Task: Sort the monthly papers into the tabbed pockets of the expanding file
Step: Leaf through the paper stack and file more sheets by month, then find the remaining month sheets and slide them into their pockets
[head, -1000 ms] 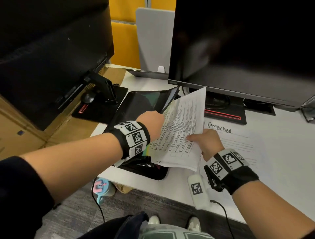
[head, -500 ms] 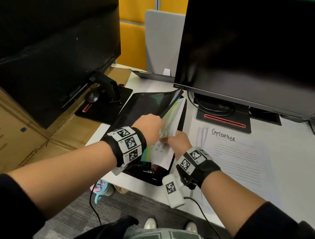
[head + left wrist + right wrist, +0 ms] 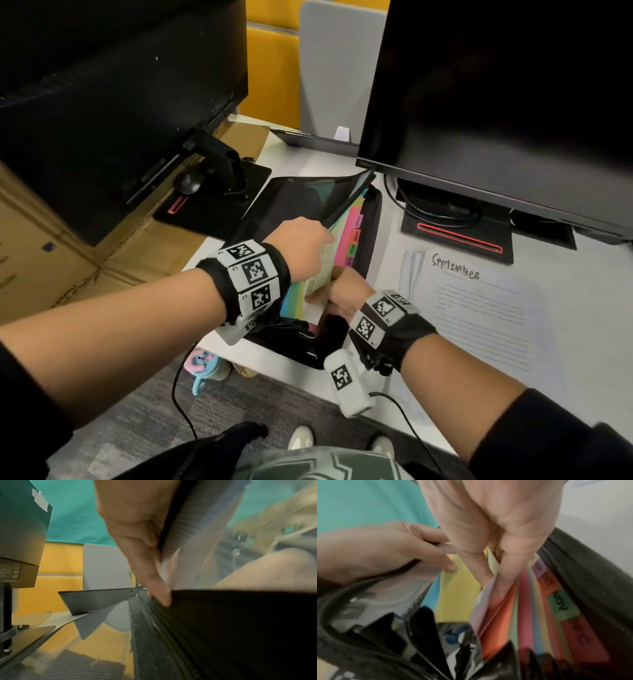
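Desk (image 3: 565, 246): white, under two dark monitors; yellow panels behind.
File (image 3: 270, 209): black, lying open on desk, just under both hands; coloured dividers fanned out inside.
Flap (image 3: 308, 202): mesh-lined, lifted up and back, pinched at its edge by left hand.
Left hand (image 3: 301, 246): thumb and fingers (image 3: 154, 577) curled round flap edge, holding it raised; just left of right hand, nearly touching.
Right hand (image 3: 346, 291): down among the dividers, fingers (image 3: 488, 566) pinching a sheet.
Sheet (image 3: 317, 282): pale, printed, mostly down inside a pocket near the front of the fan, between yellow and pink dividers; only top edge showing above fingertips. Which month's pocket, cannot tell.
Tabs (image 3: 354, 236): along the dividers' right edge, beyond right hand; MAR, APR, MAY readable from head view, OCT, NOV, DEC from right wrist view.
September page (image 3: 479, 308): flat on desk, right of right hand, apart from file; handwritten heading, on top of other sheets.
Boxes (image 3: 51, 260): cardboard, left of left forearm, beside desk.
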### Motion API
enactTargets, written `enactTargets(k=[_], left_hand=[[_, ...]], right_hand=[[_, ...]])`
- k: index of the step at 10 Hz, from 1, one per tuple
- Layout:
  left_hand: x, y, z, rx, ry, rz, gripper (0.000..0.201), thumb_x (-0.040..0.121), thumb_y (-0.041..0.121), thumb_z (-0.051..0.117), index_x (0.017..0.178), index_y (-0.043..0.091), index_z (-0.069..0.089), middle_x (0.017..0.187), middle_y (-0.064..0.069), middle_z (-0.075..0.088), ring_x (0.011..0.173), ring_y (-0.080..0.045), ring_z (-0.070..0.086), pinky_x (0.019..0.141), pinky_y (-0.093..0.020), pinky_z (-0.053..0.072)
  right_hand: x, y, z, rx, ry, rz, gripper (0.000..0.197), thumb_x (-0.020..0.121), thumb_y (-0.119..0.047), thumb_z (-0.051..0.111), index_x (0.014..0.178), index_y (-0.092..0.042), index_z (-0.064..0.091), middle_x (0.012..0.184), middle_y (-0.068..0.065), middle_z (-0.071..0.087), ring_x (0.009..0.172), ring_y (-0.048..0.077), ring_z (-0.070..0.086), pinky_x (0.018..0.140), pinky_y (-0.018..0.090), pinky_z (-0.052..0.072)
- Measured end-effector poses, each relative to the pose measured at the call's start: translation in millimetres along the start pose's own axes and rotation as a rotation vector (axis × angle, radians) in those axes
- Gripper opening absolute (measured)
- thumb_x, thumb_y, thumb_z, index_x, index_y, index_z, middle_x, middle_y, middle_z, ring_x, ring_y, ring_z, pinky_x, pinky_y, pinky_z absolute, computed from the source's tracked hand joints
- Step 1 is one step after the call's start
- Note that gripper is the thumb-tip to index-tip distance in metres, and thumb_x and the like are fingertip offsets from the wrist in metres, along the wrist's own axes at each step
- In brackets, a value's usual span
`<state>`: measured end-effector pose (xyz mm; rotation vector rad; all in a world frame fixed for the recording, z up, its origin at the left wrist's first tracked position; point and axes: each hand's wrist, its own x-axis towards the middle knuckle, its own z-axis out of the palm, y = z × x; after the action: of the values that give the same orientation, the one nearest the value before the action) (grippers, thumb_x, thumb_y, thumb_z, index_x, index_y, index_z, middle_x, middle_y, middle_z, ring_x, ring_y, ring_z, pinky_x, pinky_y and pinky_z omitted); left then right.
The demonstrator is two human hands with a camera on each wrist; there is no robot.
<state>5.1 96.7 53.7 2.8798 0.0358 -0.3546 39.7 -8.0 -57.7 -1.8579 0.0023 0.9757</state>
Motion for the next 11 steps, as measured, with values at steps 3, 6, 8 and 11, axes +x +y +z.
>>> enactTargets(k=[3, 6, 8, 11], left_hand=[[7, 12, 14, 0.015, -0.024, 0.014, 0.056, 0.083, 0.002, 0.046, 0.136, 0.021, 0.05, 0.135, -0.007, 0.053, 0.121, -0.027, 0.051, 0.1, -0.034, 0.043], [31, 46, 48, 0.258, -0.127, 0.01, 0.025, 0.087, 0.003, 0.048, 0.108, 0.005, 0.062, 0.104, -0.01, 0.066, 0.094, -0.029, 0.065, 0.07, -0.031, 0.048], [44, 76, 86, 0.355, -0.214, -0.064, 0.032, 0.093, 0.005, 0.044, 0.124, 0.003, 0.053, 0.126, -0.014, 0.053, 0.112, -0.03, 0.055, 0.08, -0.032, 0.044], [47, 104, 91, 0.33, -0.296, -0.173, 0.041, 0.094, 0.029, 0.042, 0.131, 0.013, 0.04, 0.124, -0.013, 0.052, 0.106, -0.033, 0.056, 0.071, -0.034, 0.04]], right_hand=[[-43, -4, -10, 0.172, -0.109, -0.045, 0.024, 0.078, 0.017, 0.059, 0.069, -0.005, 0.059, 0.065, 0.007, 0.065, 0.066, 0.02, 0.064, 0.07, 0.034, 0.057], [-49, 28, -151, -0.189, 0.445, -0.113, 0.012, 0.077, -0.005, 0.07, 0.075, -0.014, 0.062, 0.086, 0.011, 0.064, 0.081, 0.027, 0.062, 0.084, 0.04, 0.052], [-50, 54, -221, -0.642, 0.594, -0.039, 0.055, 0.077, -0.015, 0.071, 0.128, -0.013, 0.049, 0.133, 0.01, 0.05, 0.12, 0.028, 0.047, 0.096, 0.033, 0.041], [-47, 90, -259, -1.099, 0.274, 0.028, 0.117, 0.065, -0.048, 0.079, 0.148, -0.026, -0.001, 0.156, 0.001, 0.011, 0.144, 0.028, 0.005, 0.112, 0.061, 0.009]])
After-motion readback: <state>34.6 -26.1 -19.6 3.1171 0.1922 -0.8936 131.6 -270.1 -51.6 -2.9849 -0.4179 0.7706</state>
